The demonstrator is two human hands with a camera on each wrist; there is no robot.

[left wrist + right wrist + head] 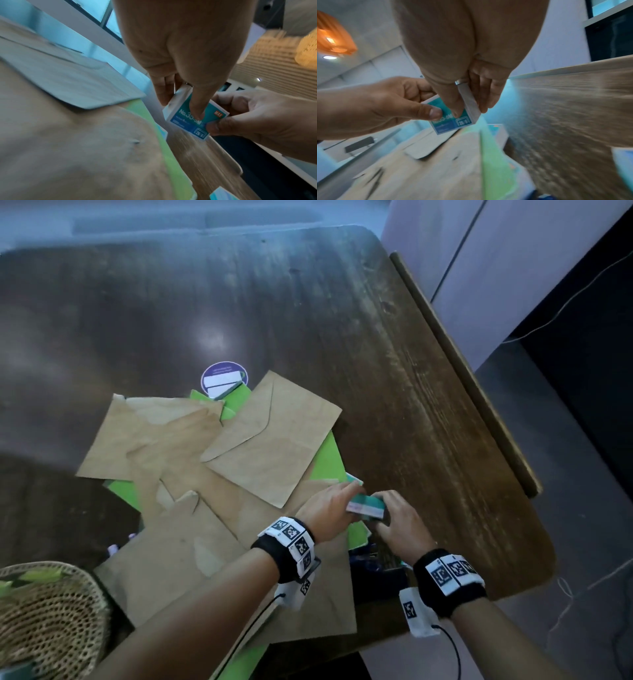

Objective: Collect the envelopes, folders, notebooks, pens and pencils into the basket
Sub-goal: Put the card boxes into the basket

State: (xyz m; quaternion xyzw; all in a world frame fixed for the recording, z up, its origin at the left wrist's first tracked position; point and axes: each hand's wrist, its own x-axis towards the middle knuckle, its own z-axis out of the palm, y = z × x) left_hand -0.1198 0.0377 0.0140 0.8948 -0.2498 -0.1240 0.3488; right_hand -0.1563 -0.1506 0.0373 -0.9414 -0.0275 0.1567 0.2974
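Both hands pinch one teal staple box (pixel 365 504) at lower center-right: left hand (pixel 325 517) w/ thumb on top, right hand (pixel 399 523) thumb + fingers at the end. Brown envelopes (pixel 270 436) + green folders (pixel 330 458) piled mid-frame on tabletop (pixel 394 344); wicker basket (pixel 51 607) lower left.

Four brown envelopes (pixel 270 436) are lying overlapped on the wooden table (pixel 394 344), toward its near right corner. Green folders (pixel 330 457) are showing beneath them; their number cannot be told. Two hands are gripping one teal staple box (pixel 192 119). One woven basket (pixel 51 604) is sitting at the table's near left edge.
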